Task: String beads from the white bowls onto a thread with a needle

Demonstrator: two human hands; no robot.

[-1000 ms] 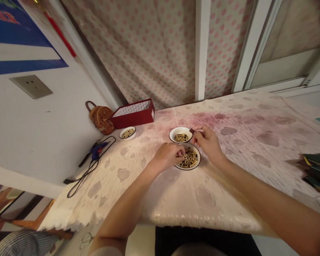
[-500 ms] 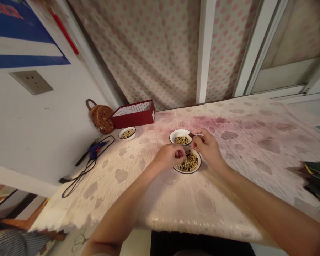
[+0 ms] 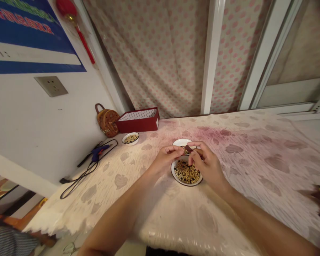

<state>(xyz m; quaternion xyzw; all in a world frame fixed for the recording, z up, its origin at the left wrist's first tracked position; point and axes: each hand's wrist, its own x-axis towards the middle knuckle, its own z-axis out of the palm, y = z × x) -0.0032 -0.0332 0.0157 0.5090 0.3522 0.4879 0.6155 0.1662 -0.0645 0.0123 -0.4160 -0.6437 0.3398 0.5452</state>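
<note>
Both my hands meet above a white enamel dish [image 3: 188, 184] heaped with mixed pale and dark beans. My right hand [image 3: 206, 165] pinches a small dark brown piece [image 3: 188, 148] with a thin light stick behind it. My left hand [image 3: 166, 160] is curled, its fingertips almost at that piece; anything between them is hidden. Partly covered by my fingers, a second white dish [image 3: 180, 142] holding beans sits just beyond the first.
A third small bowl of beans [image 3: 130, 138] stands near a red box [image 3: 137, 122] and a brown studded bag [image 3: 107, 121]. A blue glue gun [image 3: 98, 152] trails a black cord [image 3: 77, 185] on the mottled table cover [image 3: 245, 170]. A striped sleeve [image 3: 5, 241] shows low left.
My left hand has lifted from above the front dish and come close to my right hand. The right hand has moved down toward the middle, bringing the dark piece between both hands.
</note>
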